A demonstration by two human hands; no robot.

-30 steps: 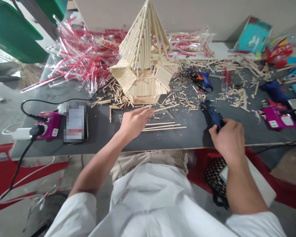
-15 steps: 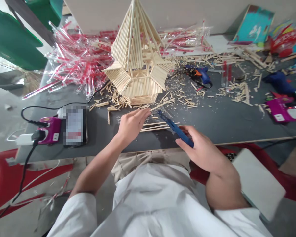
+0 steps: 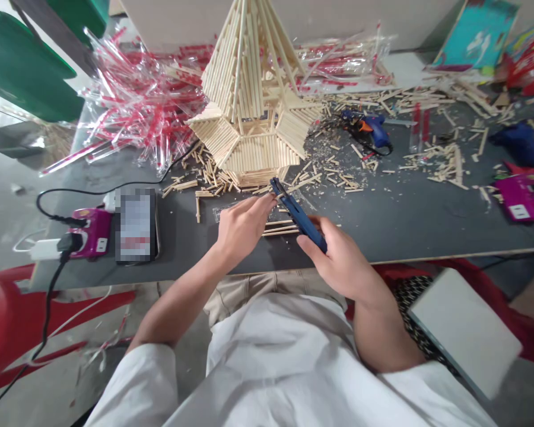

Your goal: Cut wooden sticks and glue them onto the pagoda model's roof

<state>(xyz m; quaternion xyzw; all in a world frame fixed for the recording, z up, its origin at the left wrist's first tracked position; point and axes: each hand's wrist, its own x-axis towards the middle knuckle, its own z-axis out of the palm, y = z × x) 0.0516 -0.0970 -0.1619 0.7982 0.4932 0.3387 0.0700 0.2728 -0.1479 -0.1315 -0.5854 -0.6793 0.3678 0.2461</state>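
My left hand [image 3: 244, 228] pinches a thin wooden stick [image 3: 303, 183], much of which is hidden behind the fingers and the tool. In my right hand [image 3: 338, 255] is a blue-handled cutter [image 3: 296, 213], pointing up and left. Its dark jaws lie across the stick, close beside my left fingertips; whether they are fully closed I cannot make out. Beneath the cutter, several long sticks [image 3: 278, 228] lie on the grey table [image 3: 409, 231]. Just beyond my hands stands a tower-like model [image 3: 260, 151] of wooden sticks with a pointed roof.
Plastic wrappers [image 3: 146, 101] with red ends pile up at the back left. A phone [image 3: 136, 225] and a purple power strip [image 3: 91, 231] lie at left. Stick offcuts [image 3: 449, 166] surround a blue glue gun [image 3: 376, 131]. Another purple power strip [image 3: 525, 196] is at right.
My right hand has moved left and slightly up with the cutter, bringing its jaws to the stick by my left fingertips. My left hand stays nearly in place. The view has shifted slightly.
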